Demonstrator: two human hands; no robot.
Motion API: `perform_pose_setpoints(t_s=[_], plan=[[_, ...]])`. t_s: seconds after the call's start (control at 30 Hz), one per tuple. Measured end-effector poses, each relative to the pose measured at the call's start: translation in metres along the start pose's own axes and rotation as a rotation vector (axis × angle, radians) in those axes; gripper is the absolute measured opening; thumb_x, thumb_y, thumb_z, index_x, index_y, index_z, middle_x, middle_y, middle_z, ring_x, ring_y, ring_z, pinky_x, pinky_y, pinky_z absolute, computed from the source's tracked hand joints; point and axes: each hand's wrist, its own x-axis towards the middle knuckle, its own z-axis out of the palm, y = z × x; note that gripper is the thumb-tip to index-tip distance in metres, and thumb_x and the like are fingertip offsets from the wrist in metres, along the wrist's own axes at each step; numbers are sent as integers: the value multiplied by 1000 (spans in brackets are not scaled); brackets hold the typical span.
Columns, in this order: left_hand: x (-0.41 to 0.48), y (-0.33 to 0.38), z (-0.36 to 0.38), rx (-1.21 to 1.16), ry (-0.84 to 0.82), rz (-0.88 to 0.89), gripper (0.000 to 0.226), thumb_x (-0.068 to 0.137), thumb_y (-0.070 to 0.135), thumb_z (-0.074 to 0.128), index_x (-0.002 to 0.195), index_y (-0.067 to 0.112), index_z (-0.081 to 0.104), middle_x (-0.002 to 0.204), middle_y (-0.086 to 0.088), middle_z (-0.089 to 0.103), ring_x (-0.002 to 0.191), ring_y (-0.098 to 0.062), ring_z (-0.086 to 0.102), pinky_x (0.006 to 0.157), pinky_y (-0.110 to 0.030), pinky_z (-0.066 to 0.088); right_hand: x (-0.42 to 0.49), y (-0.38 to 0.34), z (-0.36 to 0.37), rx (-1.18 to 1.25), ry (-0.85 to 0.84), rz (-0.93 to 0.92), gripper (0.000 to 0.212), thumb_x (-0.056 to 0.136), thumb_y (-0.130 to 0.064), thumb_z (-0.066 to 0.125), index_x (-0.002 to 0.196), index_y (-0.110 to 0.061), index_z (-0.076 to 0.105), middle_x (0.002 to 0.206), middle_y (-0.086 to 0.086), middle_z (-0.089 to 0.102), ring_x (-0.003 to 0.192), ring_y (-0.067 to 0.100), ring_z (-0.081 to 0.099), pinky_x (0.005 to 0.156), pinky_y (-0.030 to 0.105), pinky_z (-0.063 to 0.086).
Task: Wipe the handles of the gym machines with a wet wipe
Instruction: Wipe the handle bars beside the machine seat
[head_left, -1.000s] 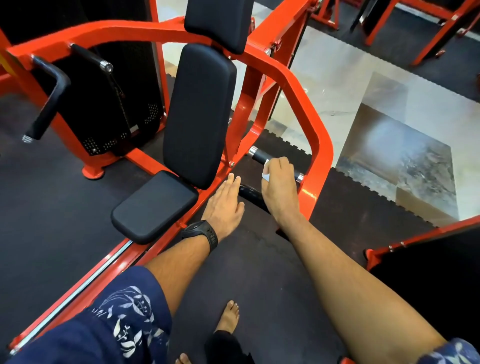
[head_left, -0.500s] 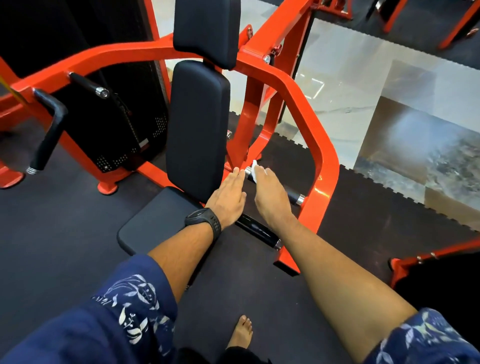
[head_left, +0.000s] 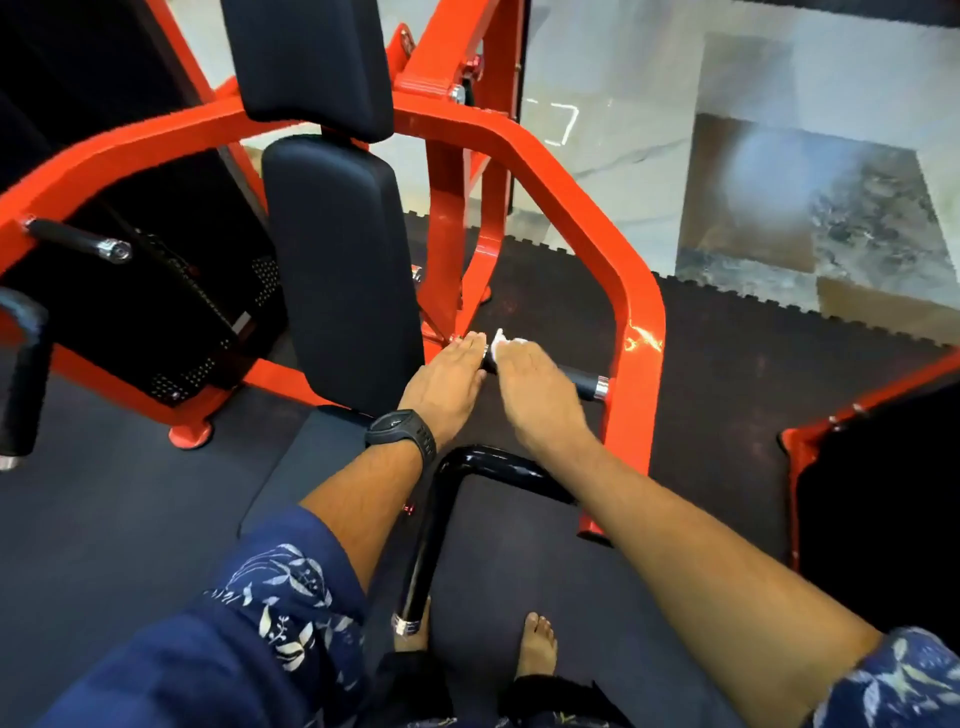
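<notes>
Centrally, the right hand (head_left: 540, 400) lies over the black handle (head_left: 582, 382), fingers curled down around it, holding a white wipe (head_left: 505, 344) against its left end. The left hand (head_left: 447, 384) lies just beside, fingers straight and pressed together, tips at the handle's end; contact cannot be confirmed. The handle's chrome collar meets the red frame (head_left: 636, 332) right of centre. A black watch (head_left: 402, 434) is on the left wrist.
</notes>
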Motion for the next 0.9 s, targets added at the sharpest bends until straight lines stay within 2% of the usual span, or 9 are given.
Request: perform_pose_setpoints(t_s=[0.13, 0.23, 0.3, 0.37, 0.43, 0.53, 0.7, 0.8, 0.9], plan=[[8, -5, -9, 68, -14, 103, 49, 108, 18, 38, 155, 10, 30, 162, -7, 31, 150, -20, 27, 120, -28, 20, -11, 14, -11, -110, -12, 329, 38, 96, -1, 43, 134, -7, 48, 117, 9, 58, 114, 27, 54, 90, 36, 45], [12, -11, -10, 65, -32, 153, 48, 108, 19, 38, 155, 12, 32, 162, -6, 32, 150, -19, 27, 120, -30, 23, 2, -21, -8, -6, -29, 444, 34, 98, -2, 42, 131, -6, 51, 118, 11, 57, 109, 27, 58, 82, 36, 51], [16, -17, -12, 62, -59, 185, 49, 108, 19, 37, 156, 15, 32, 162, -4, 31, 150, -19, 26, 119, -33, 27, 12, -45, 0, 111, -3, 328, 36, 99, -4, 44, 134, -1, 52, 124, 16, 56, 116, 31, 57, 90, 39, 51], [16, -17, -13, 83, -56, 195, 48, 108, 20, 38, 155, 14, 33, 161, -4, 33, 150, -20, 27, 117, -36, 31, 14, -38, -1, 43, -26, 209, 38, 97, -7, 51, 134, -5, 51, 123, 13, 57, 121, 28, 54, 95, 38, 49], [17, -19, -14, 115, -62, 208, 48, 108, 23, 38, 154, 12, 33, 160, -5, 36, 149, -21, 29, 115, -40, 35, 3, -16, -6, -47, -50, 334, 34, 92, -5, 52, 126, -12, 54, 113, 7, 59, 112, 25, 57, 85, 37, 49], [16, -19, -13, 118, -84, 219, 45, 107, 23, 39, 151, 11, 36, 158, -6, 39, 148, -23, 31, 112, -43, 39, -13, -9, -6, -203, 28, 531, 44, 84, -2, 51, 127, -4, 58, 117, 14, 62, 118, 30, 57, 95, 35, 49], [18, -19, -17, 131, -96, 237, 44, 106, 21, 42, 148, 9, 38, 156, -9, 40, 147, -25, 31, 109, -43, 40, 14, -47, 0, 8, 27, 358, 23, 93, -5, 54, 115, -6, 61, 114, 12, 59, 112, 27, 56, 87, 38, 53], [16, -18, -20, 160, -103, 257, 42, 106, 22, 42, 146, 9, 40, 154, -8, 42, 145, -25, 33, 108, -45, 41, 5, -15, -15, -47, -82, 478, 23, 88, -13, 62, 111, -13, 61, 109, 8, 63, 107, 27, 59, 84, 40, 51], [17, -17, -20, 156, -102, 250, 41, 106, 23, 41, 145, 10, 40, 155, -8, 42, 146, -25, 32, 109, -44, 41, 5, -21, -20, -146, -66, 582, 16, 88, -12, 63, 103, -14, 60, 105, 6, 63, 101, 25, 61, 80, 37, 51]])
